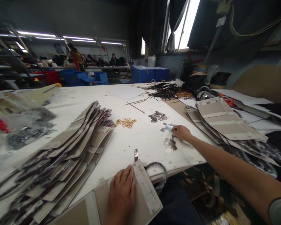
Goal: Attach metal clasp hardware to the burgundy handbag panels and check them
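Observation:
My left hand (pixel 122 190) lies flat, palm down, on a beige panel (pixel 144 187) at the table's front edge. A dark strap with a metal fitting (pixel 136 154) sticks out past the panel's top, and a wrapped looped handle (pixel 165 175) curves off its right side. My right hand (pixel 181 132) reaches over the table with its fingers pinched together at a small heap of bluish metal pieces (pixel 169 126); whatever is between the fingertips is too small to name. Silvery pieces (pixel 170 145) lie just below that hand, dark metal pieces (pixel 158 116) above it, and gold pieces (pixel 126 122) farther left.
Stacked beige panels with wrapped handles stand on the left (pixel 84 150) and right (pixel 227 118) of the white table (pixel 117 93). Black strips (pixel 164 90) are heaped at the back. Plastic bags (pixel 28 125) lie far left. A person (pixel 76 57) stands in the background.

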The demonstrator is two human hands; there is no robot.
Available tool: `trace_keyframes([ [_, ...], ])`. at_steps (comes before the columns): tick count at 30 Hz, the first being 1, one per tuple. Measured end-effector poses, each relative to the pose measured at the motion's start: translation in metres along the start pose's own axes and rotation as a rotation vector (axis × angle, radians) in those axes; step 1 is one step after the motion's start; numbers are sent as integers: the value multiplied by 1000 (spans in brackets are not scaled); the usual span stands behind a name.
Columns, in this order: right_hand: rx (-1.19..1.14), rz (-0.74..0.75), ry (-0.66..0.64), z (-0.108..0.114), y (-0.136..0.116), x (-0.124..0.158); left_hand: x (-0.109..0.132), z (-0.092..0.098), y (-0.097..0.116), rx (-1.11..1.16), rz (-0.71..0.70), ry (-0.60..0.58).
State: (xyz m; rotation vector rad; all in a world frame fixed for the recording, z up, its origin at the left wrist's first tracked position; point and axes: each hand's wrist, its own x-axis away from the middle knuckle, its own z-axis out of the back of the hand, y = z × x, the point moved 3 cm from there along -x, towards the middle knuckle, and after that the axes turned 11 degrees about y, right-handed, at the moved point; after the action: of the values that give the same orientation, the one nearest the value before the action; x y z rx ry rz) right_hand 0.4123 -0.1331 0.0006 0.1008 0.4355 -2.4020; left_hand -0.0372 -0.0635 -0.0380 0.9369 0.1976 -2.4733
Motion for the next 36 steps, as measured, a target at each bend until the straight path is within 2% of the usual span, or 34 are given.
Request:
trace_keyframes([
  [6, -5, 4, 42, 24, 2, 4, 4, 0, 1, 37, 42, 4],
  [9, -60, 25, 60, 39, -13, 17, 4, 2, 4, 77, 68, -11],
  [12, -172, 129, -43, 46, -56, 47, 2, 5, 6, 120, 100, -43],
  [14, -301, 263, -210, 43, -98, 78, 1, 7, 7, 148, 127, -61],
  [17, -552, 539, -504, 31, -165, 127, 0, 10, 8, 188, 167, -84],
  [19, -579, 685, -581, 19, -198, 149, -1, 11, 8, 209, 185, -95],
  [21, -503, 781, -570, 7, -217, 159, -1, 12, 9, 225, 202, -95],
  [24, -423, 842, -465, -2, -223, 158, -2, 13, 10, 246, 223, -82],
  [27, -425, 838, -393, 0, -211, 160, -2, 14, 10, 257, 234, -69],
  [32, -234, 834, -323, 0, -189, 184, -2, 12, 10, 262, 237, -67],
  [36, -112, 908, -247, -6, -188, 204, -2, 10, 9, 257, 231, -73],
])
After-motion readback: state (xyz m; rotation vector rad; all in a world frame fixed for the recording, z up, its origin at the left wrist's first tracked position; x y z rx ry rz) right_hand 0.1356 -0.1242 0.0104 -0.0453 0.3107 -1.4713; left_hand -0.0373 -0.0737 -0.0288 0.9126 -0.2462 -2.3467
